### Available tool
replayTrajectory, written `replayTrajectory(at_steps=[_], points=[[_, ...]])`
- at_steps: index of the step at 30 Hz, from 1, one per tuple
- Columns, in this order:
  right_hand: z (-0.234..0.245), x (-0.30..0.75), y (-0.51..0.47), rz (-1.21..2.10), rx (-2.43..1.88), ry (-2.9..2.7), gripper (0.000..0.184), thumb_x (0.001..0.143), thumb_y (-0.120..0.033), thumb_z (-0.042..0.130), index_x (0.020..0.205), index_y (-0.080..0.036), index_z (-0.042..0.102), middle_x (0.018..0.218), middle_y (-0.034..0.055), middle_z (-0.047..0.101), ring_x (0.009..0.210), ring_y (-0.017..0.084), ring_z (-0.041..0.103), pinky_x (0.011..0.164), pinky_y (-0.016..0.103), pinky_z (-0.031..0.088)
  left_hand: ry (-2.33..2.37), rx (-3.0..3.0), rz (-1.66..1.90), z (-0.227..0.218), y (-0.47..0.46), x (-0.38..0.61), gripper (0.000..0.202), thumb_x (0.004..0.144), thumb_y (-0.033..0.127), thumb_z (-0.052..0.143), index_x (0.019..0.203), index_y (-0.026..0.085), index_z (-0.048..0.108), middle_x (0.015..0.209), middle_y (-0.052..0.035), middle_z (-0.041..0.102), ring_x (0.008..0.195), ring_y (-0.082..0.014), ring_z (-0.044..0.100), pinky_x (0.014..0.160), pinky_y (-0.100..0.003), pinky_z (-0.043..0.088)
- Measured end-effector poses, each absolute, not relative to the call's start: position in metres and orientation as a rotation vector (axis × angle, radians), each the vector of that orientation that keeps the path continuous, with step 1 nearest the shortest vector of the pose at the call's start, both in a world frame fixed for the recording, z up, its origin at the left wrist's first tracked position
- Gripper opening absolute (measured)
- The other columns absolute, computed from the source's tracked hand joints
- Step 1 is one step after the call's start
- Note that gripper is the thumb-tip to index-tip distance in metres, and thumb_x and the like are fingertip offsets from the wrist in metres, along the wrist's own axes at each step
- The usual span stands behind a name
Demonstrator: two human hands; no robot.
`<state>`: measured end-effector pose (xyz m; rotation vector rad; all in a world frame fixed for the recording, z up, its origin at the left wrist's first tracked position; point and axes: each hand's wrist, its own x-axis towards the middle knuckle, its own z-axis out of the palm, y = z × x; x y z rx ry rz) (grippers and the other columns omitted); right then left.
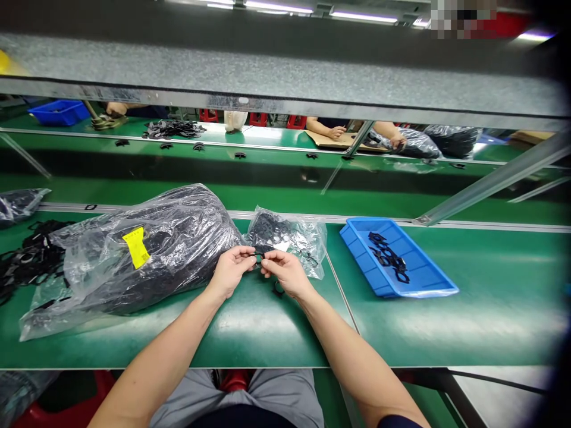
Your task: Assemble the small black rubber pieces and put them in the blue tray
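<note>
My left hand (231, 271) and my right hand (285, 273) meet over the green table, fingertips closed on a small black plastic part (258, 257) between them. Fingers cover most of that part, so its full shape is hidden. Just below my right hand, another black ring-shaped part (278, 288) lies on the table. Behind my hands rests a small clear bag (307, 235) of black parts. To the left of my left hand lies a large clear bag (178, 238) packed with dark parts, bearing a yellow label (137, 247).
A blue tray (430, 279) holding several black parts (388, 255) stands at right. Loose black parts (31, 255) are heaped at far left. A metal strut (491, 175) slants up on the right. Across the line, co-workers' hands (336, 132) show at another bench.
</note>
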<state>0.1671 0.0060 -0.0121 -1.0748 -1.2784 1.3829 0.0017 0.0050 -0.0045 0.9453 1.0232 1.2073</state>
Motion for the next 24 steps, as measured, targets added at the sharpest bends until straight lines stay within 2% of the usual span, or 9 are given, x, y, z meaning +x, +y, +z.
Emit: replayTrajectory(at_steps=[2, 5, 9, 12, 15, 20, 24], points=[[-0.012, 0.171, 0.006, 1.085, -1.104, -1.429, 0.017, 0.076, -0.038, 0.071, 0.084, -0.023, 0.067, 0.073, 0.0030, 0.063, 0.066, 0.018, 0.060, 0.063, 0.034, 0.052, 0.997, 0.884, 1.186, -0.003, 0.004, 0.002, 0.039, 0.066, 0.029, 0.078, 0.100, 0.014, 0.066, 0.083, -0.0043, 0.068, 0.070, -0.0117, 0.063, 0.065, -0.024, 0.049], [-0.010, 0.177, 0.004, 0.703, -1.094, -1.697, 0.012, 0.081, -0.034, 0.066, 0.089, -0.028, 0.071, 0.089, 0.0072, 0.063, 0.084, 0.022, 0.059, 0.080, 0.039, 0.050, 0.916, 0.804, 1.105, 0.001, 0.002, 0.003, 0.034, 0.070, 0.035, 0.076, 0.092, 0.013, 0.065, 0.081, -0.0056, 0.068, 0.071, -0.0133, 0.065, 0.066, -0.025, 0.051], [-0.008, 0.176, 0.001, 0.600, -1.039, -1.864, 0.014, 0.084, -0.031, 0.061, 0.092, -0.029, 0.072, 0.092, 0.0084, 0.062, 0.085, 0.022, 0.058, 0.081, 0.039, 0.049, 0.877, 0.822, 1.124, 0.002, 0.002, 0.003, 0.031, 0.065, 0.031, 0.079, 0.086, 0.013, 0.066, 0.074, -0.0031, 0.067, 0.067, -0.0115, 0.063, 0.064, -0.023, 0.049], [-0.007, 0.171, -0.001, 0.647, -1.014, -1.748, 0.014, 0.081, -0.031, 0.064, 0.093, -0.029, 0.071, 0.094, 0.0076, 0.062, 0.086, 0.022, 0.059, 0.079, 0.039, 0.051, 0.901, 0.865, 1.160, 0.001, 0.002, 0.002, 0.028, 0.065, 0.029, 0.079, 0.084, 0.012, 0.067, 0.073, -0.0030, 0.068, 0.064, -0.0107, 0.062, 0.061, -0.022, 0.048], [-0.009, 0.166, -0.001, 0.876, -1.049, -1.546, 0.019, 0.078, -0.034, 0.068, 0.097, -0.028, 0.068, 0.095, 0.0065, 0.063, 0.080, 0.021, 0.060, 0.072, 0.036, 0.052, 0.912, 0.924, 1.150, 0.000, 0.003, 0.001, 0.027, 0.066, 0.028, 0.078, 0.085, 0.012, 0.069, 0.072, -0.0028, 0.068, 0.063, -0.0110, 0.061, 0.060, -0.023, 0.048], [-0.014, 0.160, 0.001, 1.243, -1.105, -1.314, 0.025, 0.073, -0.040, 0.072, 0.087, -0.022, 0.062, 0.066, -0.0003, 0.060, 0.055, 0.015, 0.057, 0.049, 0.027, 0.048, 0.939, 1.042, 1.141, -0.005, 0.002, 0.002, 0.027, 0.068, 0.027, 0.076, 0.090, 0.012, 0.070, 0.074, -0.0024, 0.067, 0.064, -0.0108, 0.061, 0.062, -0.023, 0.050], [-0.014, 0.156, 0.000, 1.293, -1.105, -1.254, 0.027, 0.072, -0.040, 0.073, 0.083, -0.021, 0.059, 0.061, -0.0025, 0.058, 0.052, 0.013, 0.056, 0.047, 0.026, 0.047, 1.011, 1.139, 1.204, -0.008, 0.001, 0.003, 0.028, 0.070, 0.027, 0.074, 0.094, 0.013, 0.069, 0.079, -0.0042, 0.068, 0.068, -0.0127, 0.063, 0.064, -0.024, 0.052]])
